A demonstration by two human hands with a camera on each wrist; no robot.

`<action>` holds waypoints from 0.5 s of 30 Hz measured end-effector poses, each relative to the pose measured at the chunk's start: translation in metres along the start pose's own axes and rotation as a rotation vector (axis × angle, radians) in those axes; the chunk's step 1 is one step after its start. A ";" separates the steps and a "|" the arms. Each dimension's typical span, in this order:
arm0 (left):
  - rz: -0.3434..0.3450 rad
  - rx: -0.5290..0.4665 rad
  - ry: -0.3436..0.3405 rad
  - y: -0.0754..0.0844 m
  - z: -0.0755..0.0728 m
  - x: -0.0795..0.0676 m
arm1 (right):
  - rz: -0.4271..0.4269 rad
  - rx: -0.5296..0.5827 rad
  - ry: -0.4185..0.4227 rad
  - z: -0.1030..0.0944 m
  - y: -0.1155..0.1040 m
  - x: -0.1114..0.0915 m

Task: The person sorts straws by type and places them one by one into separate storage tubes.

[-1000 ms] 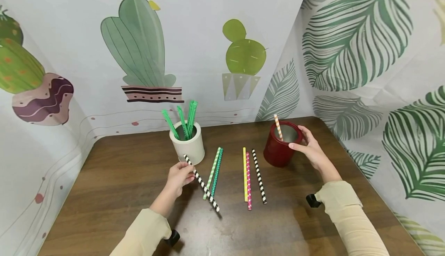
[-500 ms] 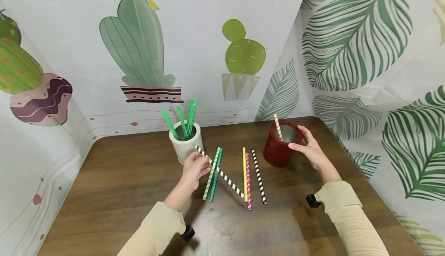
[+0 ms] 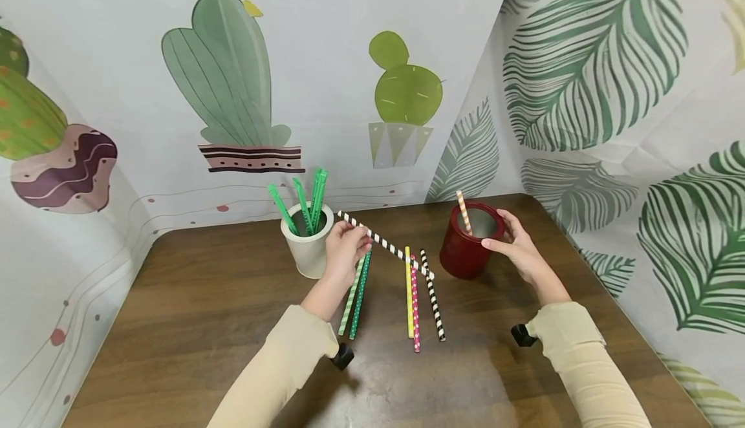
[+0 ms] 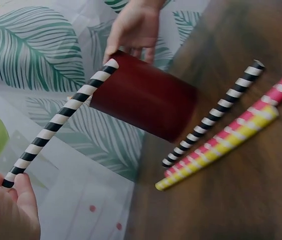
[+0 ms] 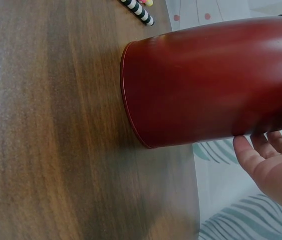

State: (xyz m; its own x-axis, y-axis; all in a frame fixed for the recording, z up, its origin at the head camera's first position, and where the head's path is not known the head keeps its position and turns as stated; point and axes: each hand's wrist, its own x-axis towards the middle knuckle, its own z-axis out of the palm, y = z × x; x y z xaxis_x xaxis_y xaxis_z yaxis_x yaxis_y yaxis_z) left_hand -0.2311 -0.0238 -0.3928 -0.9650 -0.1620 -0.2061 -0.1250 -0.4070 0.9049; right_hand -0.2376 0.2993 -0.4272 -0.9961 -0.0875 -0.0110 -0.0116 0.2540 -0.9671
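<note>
Pinching striped straw [image 4: 59, 120], left hand [image 3: 343, 252] apparently raised, right hand [image 3: 520, 251] holding red pot [image 3: 464, 255].

- Striped straw [image 3: 387, 245]: black and white, held aloft, slanting from 10 o'clock to 4 o'clock.
- Red cup [image 3: 464, 255]: dark, glossy, open-topped (greyish inside), upright at the straw's 3 o'clock.
</note>
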 end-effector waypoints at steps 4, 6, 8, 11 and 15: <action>0.046 -0.020 -0.016 0.010 0.018 0.005 | 0.010 0.004 0.000 0.000 -0.003 0.000; 0.070 -0.020 -0.028 0.015 0.027 0.007 | 0.014 0.007 -0.001 0.000 -0.004 0.000; 0.100 -0.022 -0.047 0.020 0.036 0.008 | 0.018 0.014 -0.003 0.000 -0.004 0.000; 0.143 -0.021 -0.074 0.026 0.049 0.010 | 0.019 0.007 -0.005 0.000 -0.004 0.000; 0.175 -0.002 -0.099 0.031 0.064 0.013 | 0.011 -0.007 -0.004 0.000 0.000 0.001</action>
State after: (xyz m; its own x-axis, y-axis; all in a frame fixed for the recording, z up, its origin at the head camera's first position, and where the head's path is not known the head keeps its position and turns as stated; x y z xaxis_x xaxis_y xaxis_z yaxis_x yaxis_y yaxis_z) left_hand -0.2620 0.0194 -0.3431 -0.9900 -0.1408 -0.0084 0.0465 -0.3820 0.9230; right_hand -0.2385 0.2995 -0.4267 -0.9958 -0.0885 -0.0232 -0.0008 0.2616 -0.9652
